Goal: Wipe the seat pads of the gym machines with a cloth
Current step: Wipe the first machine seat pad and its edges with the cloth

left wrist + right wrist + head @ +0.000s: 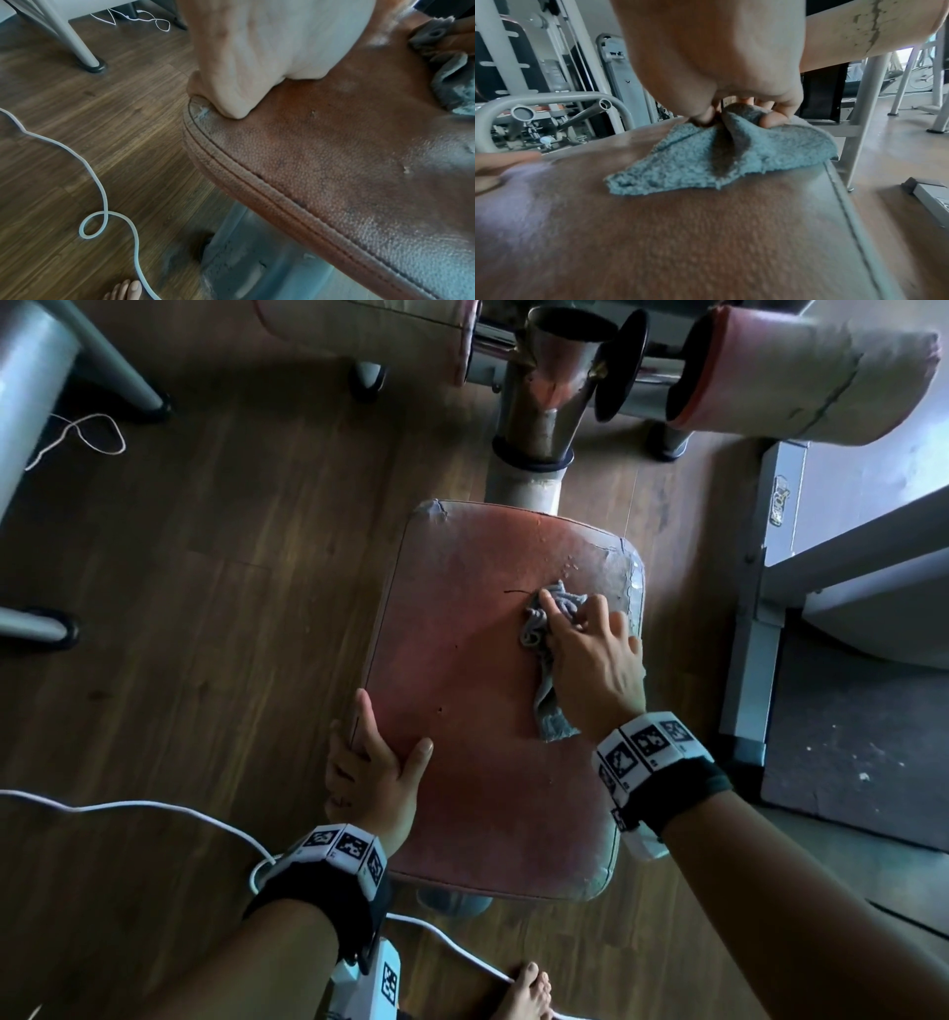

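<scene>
Dark wood-plank floor of a gym, seen from above, with grey machine legs at the edges and a white cable looping near a bare foot. At centre, a worn reddish seat pad on a metal post, cracked and greying at its corners and along the stitched rim.

Right hand on the far right part of the pad, fingers curled down onto a bunched grey-blue cloth, pinning it flat against the leather. From the right wrist view, fingertips pressed into the folds, the loose tail of the cloth trailing back toward the wrist. Likely gripped this way so the cloth drags with the hand instead of slipping out during a stroke.

Left hand clamped over the pad's left edge, thumb on top and fingers wrapped down the side, well apart from the right hand. Probably a brace, steadying the seat and the body against the push of wiping.

Near half of the pad not under the cloth now; whether already wiped cannot be told.

Two padded rollers beyond the post, untouched.
</scene>
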A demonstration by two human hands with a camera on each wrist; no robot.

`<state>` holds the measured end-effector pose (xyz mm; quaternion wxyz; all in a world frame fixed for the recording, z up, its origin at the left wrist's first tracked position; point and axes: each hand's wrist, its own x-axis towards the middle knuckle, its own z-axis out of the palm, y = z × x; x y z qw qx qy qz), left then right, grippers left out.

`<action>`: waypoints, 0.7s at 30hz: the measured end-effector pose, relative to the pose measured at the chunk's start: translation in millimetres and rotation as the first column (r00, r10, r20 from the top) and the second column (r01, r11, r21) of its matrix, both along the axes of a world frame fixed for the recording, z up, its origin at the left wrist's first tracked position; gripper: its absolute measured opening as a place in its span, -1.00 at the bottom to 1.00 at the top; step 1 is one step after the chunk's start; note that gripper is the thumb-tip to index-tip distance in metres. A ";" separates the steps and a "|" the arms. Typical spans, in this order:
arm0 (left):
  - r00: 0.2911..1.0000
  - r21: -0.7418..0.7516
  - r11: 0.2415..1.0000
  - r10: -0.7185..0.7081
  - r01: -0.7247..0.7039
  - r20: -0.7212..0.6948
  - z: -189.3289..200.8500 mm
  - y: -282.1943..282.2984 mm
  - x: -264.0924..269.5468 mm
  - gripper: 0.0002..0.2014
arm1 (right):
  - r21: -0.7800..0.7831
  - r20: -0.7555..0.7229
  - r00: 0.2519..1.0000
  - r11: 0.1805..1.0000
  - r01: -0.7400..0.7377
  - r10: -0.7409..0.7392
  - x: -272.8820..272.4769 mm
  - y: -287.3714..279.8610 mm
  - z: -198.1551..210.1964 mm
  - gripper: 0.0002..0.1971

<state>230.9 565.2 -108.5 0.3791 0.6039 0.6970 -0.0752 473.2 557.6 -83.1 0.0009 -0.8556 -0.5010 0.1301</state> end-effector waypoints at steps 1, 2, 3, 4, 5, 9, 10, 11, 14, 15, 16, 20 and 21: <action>1.000 -0.003 1.000 -0.005 0.005 0.007 -0.4 0.1 -0.7 -0.08 | 0.004 -0.009 1.000 1.000 0.019 -0.019 -0.9 4.0 0.5 -0.45; 1.000 -0.007 1.000 -0.008 0.008 0.016 -0.4 -0.2 -1.5 -0.08 | 0.007 -0.017 1.000 1.000 0.026 -0.026 -4.1 6.1 0.7 -0.45; 1.000 -0.003 1.000 -0.014 0.014 0.024 -0.1 -0.2 -1.8 -0.07 | 0.004 -0.023 1.000 1.000 0.016 -0.016 -8.1 5.5 0.7 -0.45; 0.999 0.006 1.000 -0.022 0.021 0.026 -0.1 -0.2 -1.9 -0.06 | -0.007 -0.024 1.000 1.000 -0.013 0.013 -11.9 2.5 0.8 -0.44; 0.999 0.011 1.000 -0.027 0.027 0.023 0.8 0.5 -1.9 -0.06 | -0.020 -0.017 0.999 0.999 -0.049 0.049 -14.9 -2.1 0.8 -0.43; 1.000 -0.016 1.000 -0.007 0.007 0.012 1.6 0.7 -0.9 -0.10 | -0.006 0.028 0.997 0.997 -0.076 0.076 -5.0 -9.0 1.0 -0.41; 1.000 -0.016 1.000 -0.006 0.006 0.015 2.0 0.6 -0.6 -0.10 | -0.009 0.022 0.999 0.999 -0.050 0.050 -1.7 -5.2 2.4 -0.41; 1.000 -0.014 1.000 -0.008 0.008 0.014 1.9 0.5 -0.8 -0.10 | -0.020 0.007 1.000 1.000 -0.020 0.020 -0.3 -0.7 3.0 -0.41; 1.000 -0.021 1.000 -0.005 0.005 0.004 0.0 -0.3 -1.2 -0.12 | -0.032 -0.025 0.999 0.999 0.032 -0.032 -6.0 7.7 4.6 -0.43; 1.000 -0.018 1.000 -0.005 0.005 0.001 -0.3 0.1 -0.9 -0.11 | -0.027 -0.021 0.999 0.999 0.030 -0.030 -8.4 6.3 5.6 -0.44; 1.000 -0.017 1.000 -0.005 0.005 -0.002 0.0 0.2 -0.6 -0.11 | -0.022 -0.012 1.000 0.999 0.026 -0.026 -9.3 2.9 6.9 -0.45; 1.000 -0.019 1.000 -0.008 0.008 -0.008 -0.3 -0.8 -0.6 -0.09 | -0.035 -0.003 0.998 0.997 0.068 -0.068 -6.4 -9.6 9.7 -0.46; 1.000 -0.018 1.000 -0.010 0.010 -0.014 -0.9 -0.8 -0.5 -0.09 | -0.043 -0.010 0.997 0.996 0.076 -0.077 -7.1 -8.5 9.7 -0.45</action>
